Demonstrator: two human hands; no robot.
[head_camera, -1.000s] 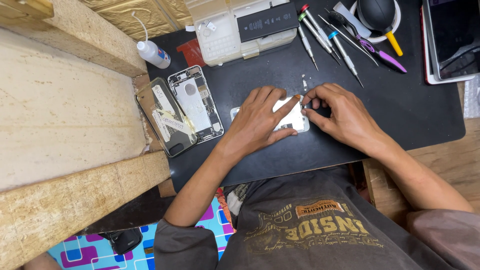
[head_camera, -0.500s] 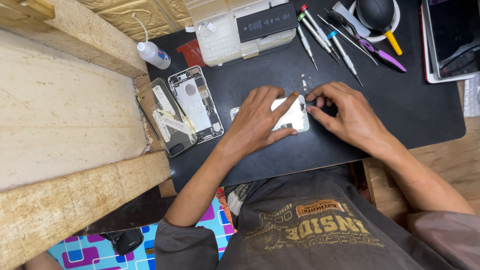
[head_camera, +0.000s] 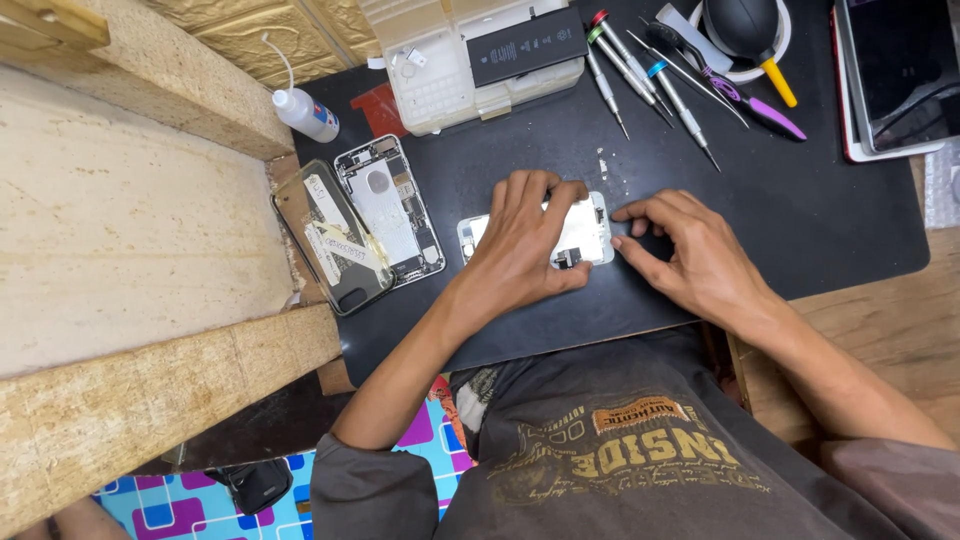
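A white phone screen panel (head_camera: 588, 232) lies back side up on the black work mat (head_camera: 800, 210). My left hand (head_camera: 522, 245) presses flat on it, fingers spread over its middle and thumb at its near edge. My right hand (head_camera: 690, 255) rests on the mat just right of the panel, thumb and forefinger pinched near the panel's right end; anything between them is too small to see. An opened phone body (head_camera: 390, 212) with its insides showing lies to the left, beside a clear phone case (head_camera: 330, 240).
Several screwdrivers (head_camera: 640, 70) and tweezers (head_camera: 745, 90) lie at the mat's far side. A white parts tray (head_camera: 440, 75) holds a black battery (head_camera: 527, 45). A small glue bottle (head_camera: 305, 110), a black blower (head_camera: 745, 25), a tablet (head_camera: 900, 70) and wooden ledges (head_camera: 130, 230) surround the mat.
My right hand has drawn back to the right, off the panel's end and onto the mat. My left hand has stayed pressed on the panel.
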